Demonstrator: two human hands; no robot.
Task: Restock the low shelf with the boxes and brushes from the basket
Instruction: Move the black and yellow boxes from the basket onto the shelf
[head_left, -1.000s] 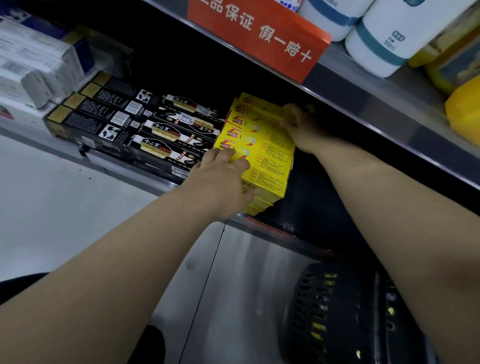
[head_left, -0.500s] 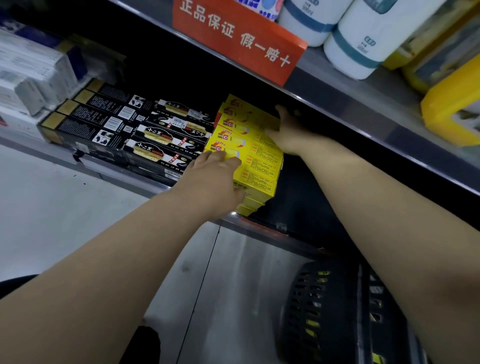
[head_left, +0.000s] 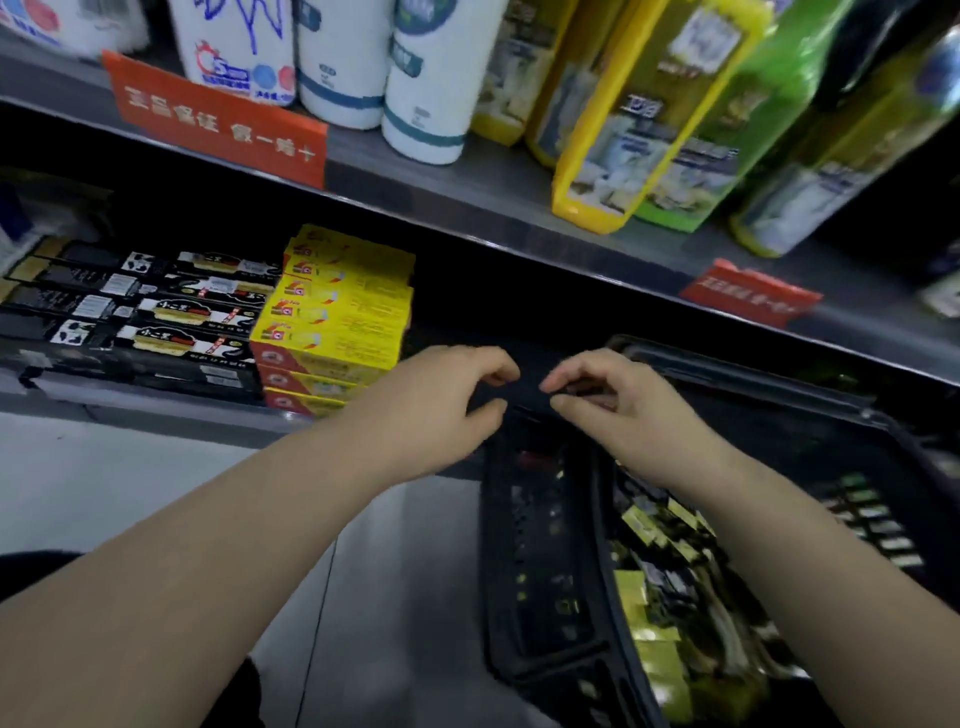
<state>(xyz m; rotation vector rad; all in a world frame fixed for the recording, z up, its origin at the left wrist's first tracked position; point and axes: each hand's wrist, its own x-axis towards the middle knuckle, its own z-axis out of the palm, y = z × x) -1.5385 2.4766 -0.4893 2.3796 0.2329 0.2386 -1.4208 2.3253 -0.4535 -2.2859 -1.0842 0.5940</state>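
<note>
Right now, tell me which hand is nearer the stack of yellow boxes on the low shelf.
Left. The left hand hovers just right of the yellow boxes, near the stack's front corner; the right hand is farther right, above the black basket.

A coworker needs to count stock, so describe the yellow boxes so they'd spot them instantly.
Find the low shelf under the ledge with the larger orange sign. The yellow boxes are stacked at its front, immediately right of the black boxes. They are the only bright yellow cartons on that shelf, with red bands on their lower front faces.
</note>
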